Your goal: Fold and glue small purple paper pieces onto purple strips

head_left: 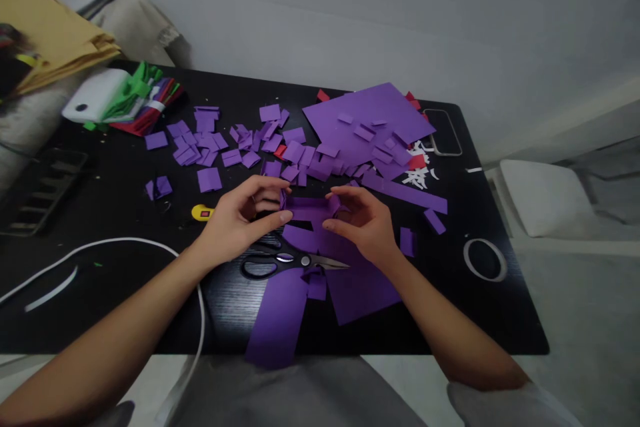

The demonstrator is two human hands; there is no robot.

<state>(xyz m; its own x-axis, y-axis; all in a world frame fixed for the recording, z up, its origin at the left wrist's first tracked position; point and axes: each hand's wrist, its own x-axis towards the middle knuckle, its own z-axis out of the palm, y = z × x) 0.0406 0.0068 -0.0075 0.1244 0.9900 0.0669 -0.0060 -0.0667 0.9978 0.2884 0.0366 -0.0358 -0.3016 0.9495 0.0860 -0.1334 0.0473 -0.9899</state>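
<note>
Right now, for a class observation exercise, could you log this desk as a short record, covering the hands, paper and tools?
Left hand: holds one end of a purple strip
Right hand: holds the strip's other end
Strip: stretched between both hands, ends bent
Scissors: nearer the person than the hands, blades pointing right
Yellow tool: beside the left hand, partly hidden
Small purple pieces: scattered beyond the hands
White ring: far right

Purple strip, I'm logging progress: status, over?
Left hand, right hand: holding opposite ends. Purple strip: ends bent. Scissors: lying nearby, toward the body.
</note>
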